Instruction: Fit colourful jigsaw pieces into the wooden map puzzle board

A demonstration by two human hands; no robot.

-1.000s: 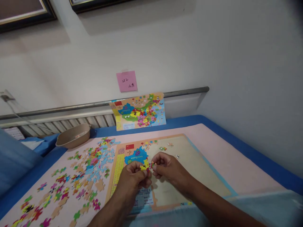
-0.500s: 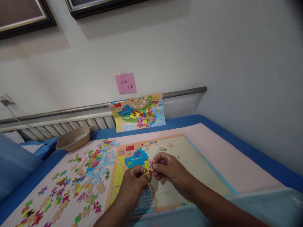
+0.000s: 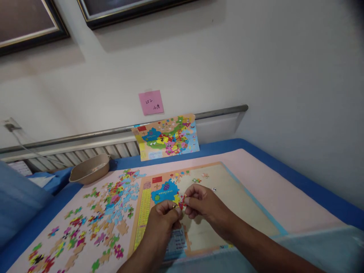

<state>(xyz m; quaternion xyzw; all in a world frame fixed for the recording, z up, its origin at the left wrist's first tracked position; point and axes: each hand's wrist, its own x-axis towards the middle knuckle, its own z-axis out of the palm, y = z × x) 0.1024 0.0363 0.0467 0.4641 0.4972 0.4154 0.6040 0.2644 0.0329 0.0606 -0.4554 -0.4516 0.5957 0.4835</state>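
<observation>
My left hand (image 3: pixel 164 216) pinches a small yellow puzzle piece with a dark print (image 3: pixel 175 207), mostly covered by the fingers. A red and white puzzle piece (image 3: pixel 182 201) sits between the thumb and fingertips of my right hand (image 3: pixel 201 203). The two pieces meet or nearly meet; I cannot tell whether they interlock. Both hands hover over the puzzle board (image 3: pixel 236 212), whose left part carries a joined blue section (image 3: pixel 163 194) and a yellow strip (image 3: pixel 143 204). Several loose pieces, one of them green (image 3: pixel 196 181), lie on its bare upper area.
Many loose puzzle pieces (image 3: pixel 99 218) spread over the pink sheet left of the board. Behind them stands a brown basin (image 3: pixel 90 169). A printed map picture (image 3: pixel 167 137) leans on the wall rail (image 3: pixel 222 112), below a pink note (image 3: pixel 151 102).
The head view has shifted slightly, so the scene sits a little lower. Both hands keep their pinch, and the red piece has tilted slightly by the yellow one.
</observation>
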